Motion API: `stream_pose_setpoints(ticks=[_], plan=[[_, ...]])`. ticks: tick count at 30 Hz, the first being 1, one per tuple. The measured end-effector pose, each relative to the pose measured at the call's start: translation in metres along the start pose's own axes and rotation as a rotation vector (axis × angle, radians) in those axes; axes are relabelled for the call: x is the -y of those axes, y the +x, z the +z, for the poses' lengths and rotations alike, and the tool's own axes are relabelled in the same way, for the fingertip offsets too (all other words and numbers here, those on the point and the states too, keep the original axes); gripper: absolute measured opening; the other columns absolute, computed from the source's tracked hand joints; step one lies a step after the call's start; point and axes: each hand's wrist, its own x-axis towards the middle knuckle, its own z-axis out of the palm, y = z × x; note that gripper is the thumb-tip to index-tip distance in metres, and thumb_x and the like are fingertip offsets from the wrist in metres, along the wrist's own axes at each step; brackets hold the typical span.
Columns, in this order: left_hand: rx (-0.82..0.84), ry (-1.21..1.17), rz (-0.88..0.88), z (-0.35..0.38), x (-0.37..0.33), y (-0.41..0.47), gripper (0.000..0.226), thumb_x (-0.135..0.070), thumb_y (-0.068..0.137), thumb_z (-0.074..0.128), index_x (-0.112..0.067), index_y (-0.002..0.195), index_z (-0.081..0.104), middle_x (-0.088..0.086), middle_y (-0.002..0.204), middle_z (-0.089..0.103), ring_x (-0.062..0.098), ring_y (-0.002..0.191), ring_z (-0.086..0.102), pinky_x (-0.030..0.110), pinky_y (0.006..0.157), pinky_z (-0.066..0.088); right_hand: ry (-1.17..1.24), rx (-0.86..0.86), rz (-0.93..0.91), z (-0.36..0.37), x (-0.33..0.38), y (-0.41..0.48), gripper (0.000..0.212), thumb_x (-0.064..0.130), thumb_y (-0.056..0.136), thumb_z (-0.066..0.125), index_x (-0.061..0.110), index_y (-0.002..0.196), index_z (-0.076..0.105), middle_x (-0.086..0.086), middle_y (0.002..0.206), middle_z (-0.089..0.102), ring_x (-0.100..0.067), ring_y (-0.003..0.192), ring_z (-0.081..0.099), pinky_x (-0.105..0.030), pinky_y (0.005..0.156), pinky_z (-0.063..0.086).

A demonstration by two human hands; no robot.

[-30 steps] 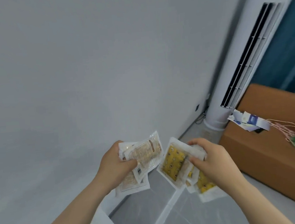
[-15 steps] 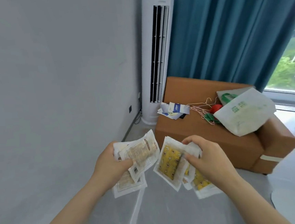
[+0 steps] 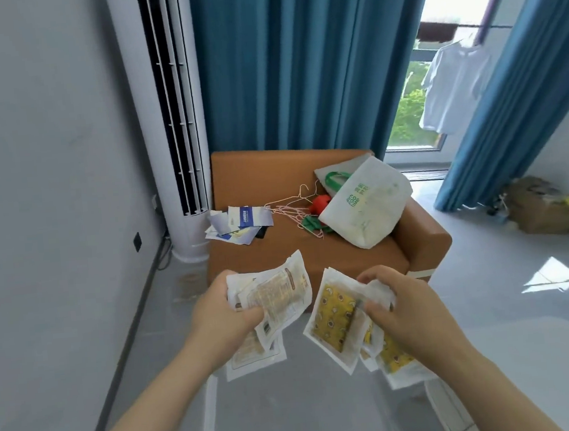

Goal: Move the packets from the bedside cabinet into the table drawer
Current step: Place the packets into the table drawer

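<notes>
In the lower middle of the frame, the left hand gripped a fanned bunch of pale packets, thumb across their front. Just beside it, the right hand pinched a second bunch, the yellow packets, between thumb and curled fingers. Both bunches were held in the air above the grey floor, apart from each other and in no container. Behind them, at the centre of the frame, stood an orange armchair. A white cloth bag with green handles lay tilted on its seat; what it held could not be told. Wire hangers and a loose heap of leaflets lay on the seat beside the bag. A white tower air conditioner stood at the upper left against the wall, with blue curtains behind the armchair. At the right edge a cardboard box sat on the floor, its contents too blurred to name.
</notes>
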Motion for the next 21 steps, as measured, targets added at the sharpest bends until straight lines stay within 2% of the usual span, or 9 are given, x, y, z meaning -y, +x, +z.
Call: stream_pose_setpoints(ticks=[3,7,11,15,17,21], plan=[[0.065,0.037,0.03,0.026,-0.011,0.044,0.03,-0.009,0.073,0.069,-0.025,0.093,0.054,-0.01,0.085,0.064,0.008,0.079,0.058,0.023,0.061,0.044,-0.006,-0.034,0.075,-0.006,-0.02,0.025,0.021,0.029,0.085,0.063,0.043,0.099,0.056,0.023,0.087,0.062,0.002,0.078,0.059,-0.021,0.068,0.052],[0.178,0.042,0.07,0.072,-0.026,0.095,0.025,-0.007,0.072,0.067,-0.022,0.086,0.053,-0.008,0.079,0.062,0.007,0.07,0.055,0.022,0.056,0.04,0.01,-0.067,0.175,-0.015,-0.054,0.055,0.021,0.029,0.085,0.063,0.043,0.1,0.057,0.022,0.09,0.063,0.0,0.08,0.06,-0.023,0.07,0.052],[0.261,0.065,0.105,0.128,-0.048,0.141,0.025,-0.008,0.074,0.068,-0.022,0.087,0.053,-0.009,0.082,0.063,0.005,0.073,0.058,0.02,0.055,0.04,0.017,-0.115,0.216,-0.028,-0.099,0.09,0.021,0.027,0.086,0.063,0.043,0.098,0.056,0.025,0.089,0.061,0.003,0.08,0.058,-0.015,0.066,0.045],[0.318,0.098,0.112,0.187,-0.076,0.181,0.024,-0.009,0.074,0.068,-0.02,0.09,0.054,-0.005,0.085,0.065,0.011,0.078,0.062,0.029,0.061,0.048,0.029,-0.155,0.269,-0.049,-0.15,0.125,0.022,0.027,0.086,0.062,0.043,0.098,0.055,0.027,0.085,0.059,0.006,0.077,0.057,-0.011,0.062,0.042],[0.347,0.112,0.117,0.215,-0.091,0.198,0.023,-0.009,0.074,0.068,-0.018,0.089,0.054,-0.003,0.084,0.065,0.012,0.078,0.062,0.029,0.06,0.048,0.02,-0.162,0.291,-0.06,-0.175,0.144,0.023,0.028,0.086,0.062,0.044,0.101,0.055,0.026,0.086,0.058,0.005,0.076,0.056,-0.009,0.062,0.04],[0.36,0.095,0.127,0.26,-0.112,0.227,0.023,-0.007,0.073,0.067,-0.017,0.088,0.054,-0.002,0.081,0.064,0.01,0.072,0.059,0.025,0.057,0.043,0.017,-0.174,0.329,-0.076,-0.218,0.177,0.025,0.028,0.087,0.062,0.045,0.104,0.055,0.022,0.093,0.06,-0.003,0.083,0.058,-0.017,0.07,0.047]])
